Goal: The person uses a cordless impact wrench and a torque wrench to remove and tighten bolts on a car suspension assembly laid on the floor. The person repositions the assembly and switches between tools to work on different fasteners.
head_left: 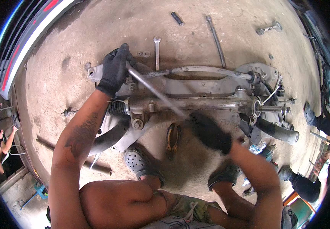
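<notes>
The left hand (115,69), in a black glove, is closed around the upper end of a metal bar (154,89); the right hand (209,133), gloved and blurred, is clamped on the lower end. The bar slants across the grey frame (207,87) and the rack (195,104) lying on the floor (96,30). Beyond the frame lie a wrench (157,53), a rod (215,42) and a dark socket (177,18); yellow-handled pliers (168,138) lie between the shoes (138,162).

The left hand (115,70), black-gloved, curls tightly at the end of an outstretched, tattooed forearm (80,137); the gloved right hand (211,135), motion-blurred, angles inward from a bent elbow (272,179).
</notes>
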A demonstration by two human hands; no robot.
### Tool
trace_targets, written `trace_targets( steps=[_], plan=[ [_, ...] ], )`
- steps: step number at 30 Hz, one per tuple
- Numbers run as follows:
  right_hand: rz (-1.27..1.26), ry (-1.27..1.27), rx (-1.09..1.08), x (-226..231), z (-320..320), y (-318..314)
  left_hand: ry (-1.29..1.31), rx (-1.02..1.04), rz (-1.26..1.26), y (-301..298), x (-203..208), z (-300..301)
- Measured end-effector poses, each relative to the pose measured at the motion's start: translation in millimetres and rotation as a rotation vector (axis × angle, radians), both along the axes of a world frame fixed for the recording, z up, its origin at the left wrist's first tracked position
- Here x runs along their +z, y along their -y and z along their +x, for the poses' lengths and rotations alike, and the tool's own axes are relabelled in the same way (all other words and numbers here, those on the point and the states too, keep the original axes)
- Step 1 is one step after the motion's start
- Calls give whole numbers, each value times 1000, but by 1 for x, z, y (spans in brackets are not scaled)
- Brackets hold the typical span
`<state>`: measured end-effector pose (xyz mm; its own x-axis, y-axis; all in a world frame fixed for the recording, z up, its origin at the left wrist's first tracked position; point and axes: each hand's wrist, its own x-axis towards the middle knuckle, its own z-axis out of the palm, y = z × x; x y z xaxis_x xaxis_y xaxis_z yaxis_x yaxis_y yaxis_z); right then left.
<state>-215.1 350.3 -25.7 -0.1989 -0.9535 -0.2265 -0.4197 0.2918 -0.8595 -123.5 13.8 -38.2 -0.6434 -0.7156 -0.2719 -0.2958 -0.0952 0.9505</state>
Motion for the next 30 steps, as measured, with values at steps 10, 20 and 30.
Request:
trace_targets(
  steps=[10,20,30],
  plan=[
    [-312,-63,106,-21,100,18,-202,-228,-235,27,-3,9],
    [-141,-819,-136,37,-149,73,45,154,-358,5,-14,1],
    [-108,-719,-25,13,-141,63,-12,290,-68,-13,12,-9]
  ],
)
